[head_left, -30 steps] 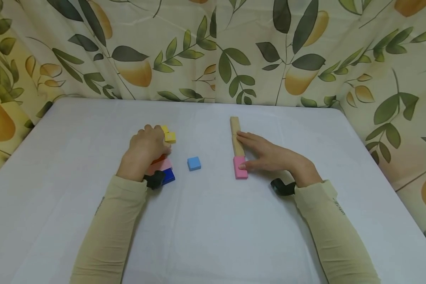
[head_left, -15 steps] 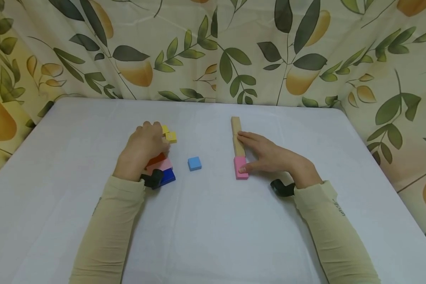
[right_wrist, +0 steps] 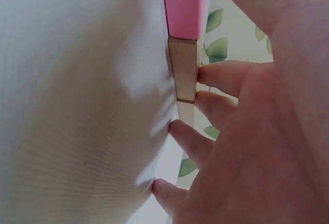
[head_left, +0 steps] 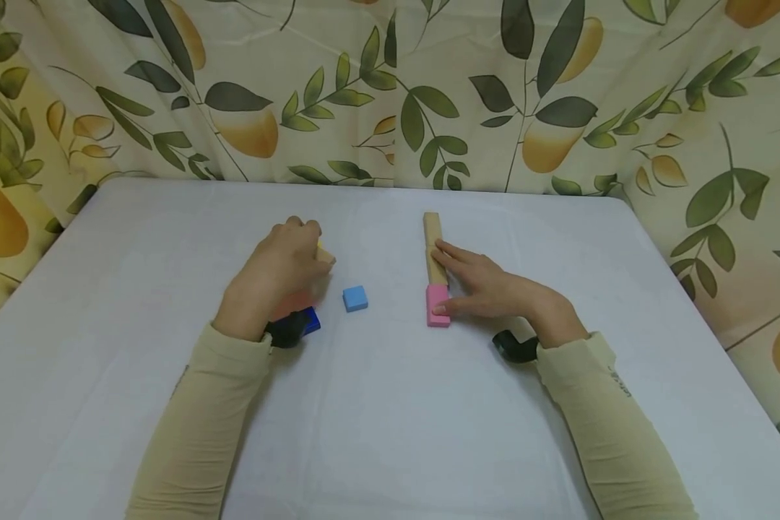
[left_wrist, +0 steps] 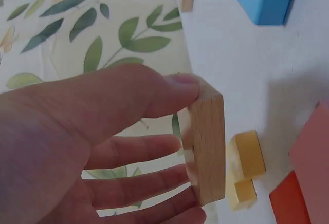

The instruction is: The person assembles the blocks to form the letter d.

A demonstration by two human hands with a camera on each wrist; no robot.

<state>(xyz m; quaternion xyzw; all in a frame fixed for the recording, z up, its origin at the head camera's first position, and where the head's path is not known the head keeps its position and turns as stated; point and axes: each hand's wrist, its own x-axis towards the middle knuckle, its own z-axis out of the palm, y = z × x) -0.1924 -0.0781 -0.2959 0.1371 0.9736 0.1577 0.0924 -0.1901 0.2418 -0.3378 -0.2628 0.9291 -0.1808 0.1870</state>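
Note:
My left hand (head_left: 276,271) pinches a plain wooden block (left_wrist: 208,147) between the thumb and the fingers, raised over the left cluster of blocks. Below it in the left wrist view lie two small yellow blocks (left_wrist: 249,154), a red block (left_wrist: 290,201) and a light pink block (left_wrist: 311,157). Beside my left wrist a dark blue block (head_left: 312,321) shows. My right hand (head_left: 494,285) lies along a straight row, its fingers extended against two wooden blocks (head_left: 437,269) and its thumb on the bright pink block (head_left: 436,292) at the near end.
A light blue block (head_left: 355,298) sits alone on the white-covered table (head_left: 377,419), between the cluster and the row. Behind the table hangs a leaf-and-fruit patterned curtain (head_left: 338,43). A black wrist device (head_left: 516,347) is worn on each wrist.
My left hand has lifted and moved right with the wooden block, now covering most of the yellow blocks in the head view. The right hand stays at the row.

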